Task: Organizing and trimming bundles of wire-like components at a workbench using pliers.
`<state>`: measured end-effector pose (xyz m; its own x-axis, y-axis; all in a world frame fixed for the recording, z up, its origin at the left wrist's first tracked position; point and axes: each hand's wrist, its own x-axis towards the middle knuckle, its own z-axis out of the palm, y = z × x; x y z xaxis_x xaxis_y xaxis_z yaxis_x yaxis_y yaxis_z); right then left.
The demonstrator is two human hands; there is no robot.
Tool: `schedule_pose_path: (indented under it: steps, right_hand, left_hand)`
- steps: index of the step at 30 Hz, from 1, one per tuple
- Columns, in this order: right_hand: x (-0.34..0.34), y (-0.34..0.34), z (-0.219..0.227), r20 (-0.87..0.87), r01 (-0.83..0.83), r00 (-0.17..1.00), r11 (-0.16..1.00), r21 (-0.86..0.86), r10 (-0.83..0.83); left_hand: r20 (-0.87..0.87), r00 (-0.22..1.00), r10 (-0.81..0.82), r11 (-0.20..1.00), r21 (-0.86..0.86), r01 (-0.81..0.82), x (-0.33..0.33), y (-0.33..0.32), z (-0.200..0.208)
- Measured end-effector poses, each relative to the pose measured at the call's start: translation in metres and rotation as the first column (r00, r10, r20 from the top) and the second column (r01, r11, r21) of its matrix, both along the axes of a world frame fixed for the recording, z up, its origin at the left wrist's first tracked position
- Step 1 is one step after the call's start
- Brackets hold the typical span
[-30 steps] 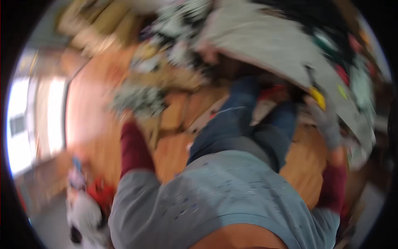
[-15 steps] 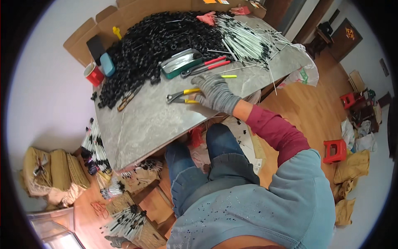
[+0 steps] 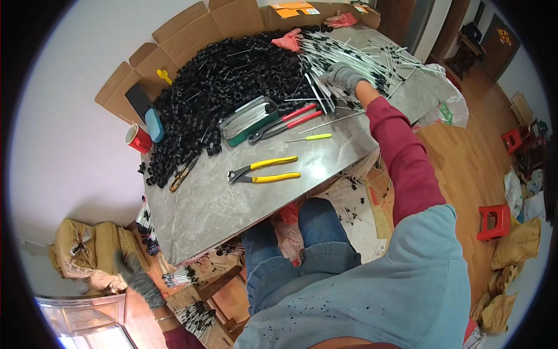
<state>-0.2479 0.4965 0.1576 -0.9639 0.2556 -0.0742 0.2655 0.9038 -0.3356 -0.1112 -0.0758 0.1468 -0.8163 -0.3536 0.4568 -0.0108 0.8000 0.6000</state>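
Observation:
My right hand [image 3: 344, 79], in a grey knit glove, is at the near edge of a heap of thin white rods [image 3: 386, 55] with black ends. Its fingers are curled round some of the rods. Off the table at the lower left, my gloved left hand [image 3: 139, 282] holds nothing, fingers stretched out. Yellow-handled end nippers [image 3: 264, 170] lie on the grey table [image 3: 215, 203]. Behind them are a thin screwdriver with a yellow-green handle [image 3: 318, 137], red-handled pliers [image 3: 285, 124] and a green tin of pale strips [image 3: 250, 120].
A large pile of small black parts [image 3: 232, 70] covers the table's back left, against cardboard [image 3: 192, 26]. Left of it stand a red mug [image 3: 138, 139] and a blue case [image 3: 154, 125]. Scissors [image 3: 183, 174] lie nearby. Below my left hand sits a bundle of rods [image 3: 196, 319]; a red stool [image 3: 494, 222] stands right.
My right hand has let go of the yellow-handled nippers and moved up and right to the white rods. My left hand has risen further into view at the lower left.

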Motion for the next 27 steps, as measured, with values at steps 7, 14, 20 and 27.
schedule_pose_path:
  steps: [7, 14, 20, 27]
  right_hand:
    - [0.064, 0.012, 0.024, -0.351, -0.049, 0.915, 0.81, -0.585, -0.198]
    - [0.123, -0.078, 0.022, -0.73, -0.418, 0.676, 0.868, -0.269, 0.1]
    - [0.138, -0.106, 0.002, -0.637, -0.416, 0.642, 0.892, 0.178, 0.427]
    - [0.108, 0.013, 0.019, -0.315, 0.214, 0.933, 0.973, 0.091, -0.175]
  left_hand:
    - [0.135, 0.727, -0.673, 0.732, 0.26, 0.629, -0.013, 0.139, 0.016]
    - [-0.176, 0.511, -0.842, 0.328, 0.585, 0.742, -0.029, 0.265, 0.012]
    - [-0.37, 0.505, -0.779, -0.127, 0.883, 0.452, -0.037, 0.301, 0.015]
    - [-0.356, 0.591, -0.724, -0.329, 0.931, 0.157, -0.037, 0.297, -0.009]
